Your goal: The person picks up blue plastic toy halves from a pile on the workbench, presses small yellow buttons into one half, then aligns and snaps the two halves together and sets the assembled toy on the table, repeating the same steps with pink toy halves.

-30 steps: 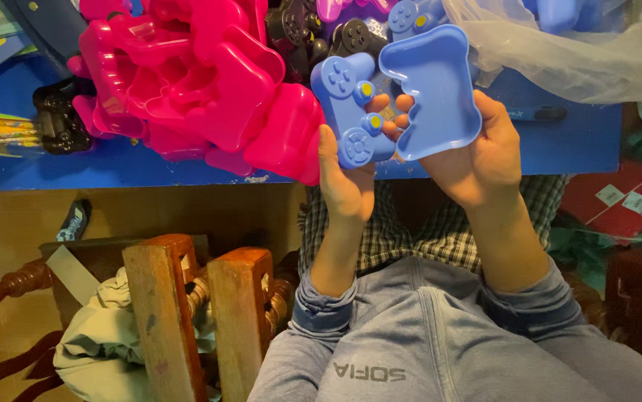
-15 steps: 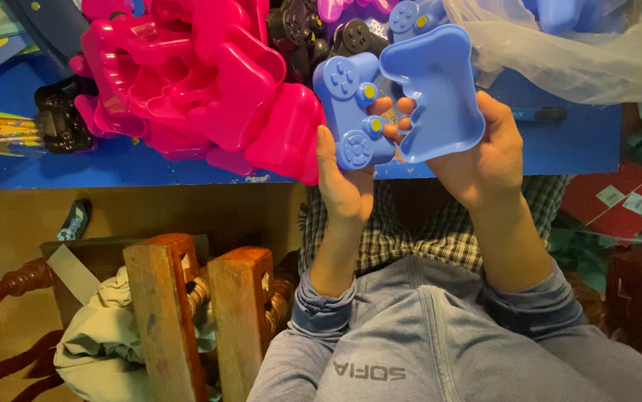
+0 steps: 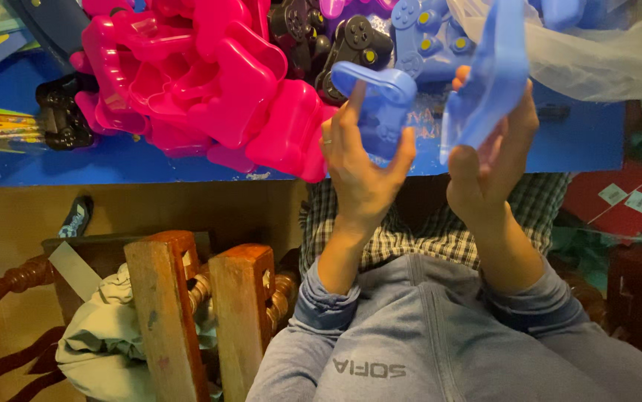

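Now | left hand (image 3: pixel 362 175) pinches blue shell (image 3: pixel 377 104) | right hand (image 3: pixel 488 167) grips blue tray (image 3: pixel 488 82)

Grey-blue sweatshirt sleeves pushed up, checked shirt beneath, thin ring on finger

A single camera sits on the person's head and looks steeply down, close over the left hand (image 3: pixel 362 167) and right hand (image 3: pixel 488 160). The blue table (image 3: pixel 113 160) crosses the far part of the frame; the person's lap and a wooden chair (image 3: pixel 202 298) fill the near part.
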